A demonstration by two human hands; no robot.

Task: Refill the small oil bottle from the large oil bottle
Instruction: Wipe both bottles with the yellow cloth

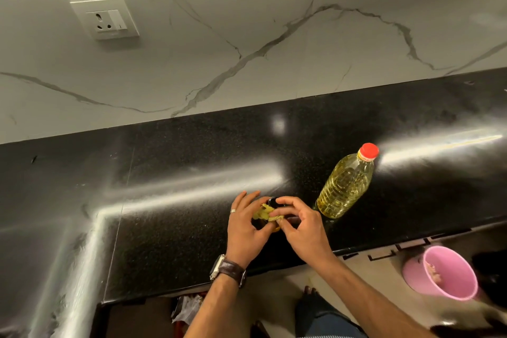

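The large oil bottle (346, 182) stands on the black counter, clear plastic, full of yellow oil, with a red cap on. Just left of it both hands meet around the small oil bottle (270, 210), a dark bottle with a yellow label and a black top. My left hand (245, 223), with a ring and a brown-strapped watch, wraps the small bottle from the left. My right hand (300, 223) holds it from the right, fingers pinching near its top. Most of the small bottle is hidden by the fingers.
The black granite counter (175, 200) runs against a white marble wall with a socket (105, 18) at upper left. Below the counter's front edge on the right a pink bucket (444, 273) stands on the floor, near my foot (311, 292).
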